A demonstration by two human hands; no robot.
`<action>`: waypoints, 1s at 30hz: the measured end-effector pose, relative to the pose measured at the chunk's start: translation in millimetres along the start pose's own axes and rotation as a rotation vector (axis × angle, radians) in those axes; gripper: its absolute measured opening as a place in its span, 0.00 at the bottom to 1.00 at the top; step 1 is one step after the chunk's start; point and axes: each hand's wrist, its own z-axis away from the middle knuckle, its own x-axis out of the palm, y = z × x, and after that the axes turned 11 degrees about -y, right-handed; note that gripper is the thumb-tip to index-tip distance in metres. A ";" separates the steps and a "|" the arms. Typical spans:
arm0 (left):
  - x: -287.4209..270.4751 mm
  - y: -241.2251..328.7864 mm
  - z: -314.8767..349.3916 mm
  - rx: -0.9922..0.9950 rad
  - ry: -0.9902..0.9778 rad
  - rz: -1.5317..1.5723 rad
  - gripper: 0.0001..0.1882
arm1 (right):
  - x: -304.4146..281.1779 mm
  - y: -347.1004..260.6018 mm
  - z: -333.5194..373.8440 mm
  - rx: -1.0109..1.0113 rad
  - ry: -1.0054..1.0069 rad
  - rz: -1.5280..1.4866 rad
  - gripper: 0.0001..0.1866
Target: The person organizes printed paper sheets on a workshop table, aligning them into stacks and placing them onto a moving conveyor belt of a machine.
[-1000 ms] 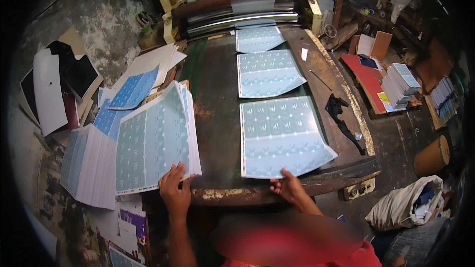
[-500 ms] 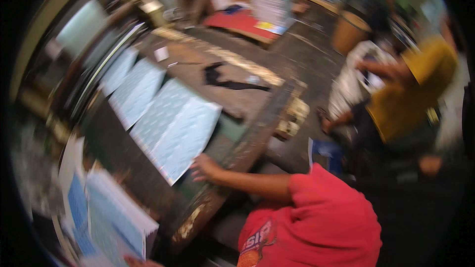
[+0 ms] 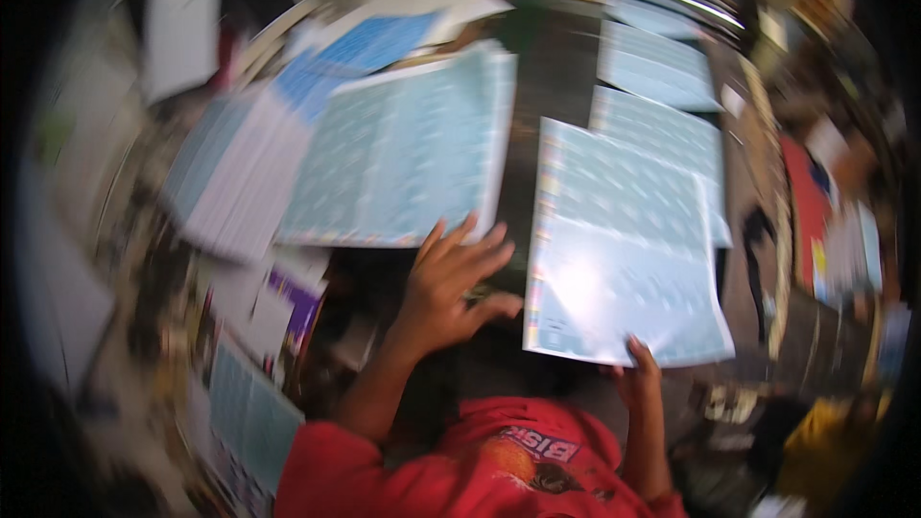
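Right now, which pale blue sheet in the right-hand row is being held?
The nearest sheet, its front edge pinched by the right hand; the sheets behind it are untouched.

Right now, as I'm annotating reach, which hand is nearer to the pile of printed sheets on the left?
Left. The left hand is by the near edge of the pile, contact unclear; the right hand is farther right, gripping a single printed sheet.

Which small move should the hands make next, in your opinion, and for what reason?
Probably the left hand should take hold of the printed sheet at its near left corner. The right hand holds the sheet only at its near edge, thumb on top, while the left hand is open, fingers spread, close to the sheet's left edge.
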 end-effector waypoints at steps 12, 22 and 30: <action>5.6 -55.2 9.3 -0.174 0.187 -0.189 0.27 | -35.4 65.8 57.7 0.140 0.201 0.019 0.23; 0.8 -69.0 9.5 -0.051 0.216 -0.313 0.23 | -38.0 31.3 10.2 -0.028 0.155 -0.079 0.25; -48.0 -106.6 36.1 -0.347 0.503 -0.136 0.30 | -39.0 19.1 -35.5 -0.250 0.294 -0.014 0.21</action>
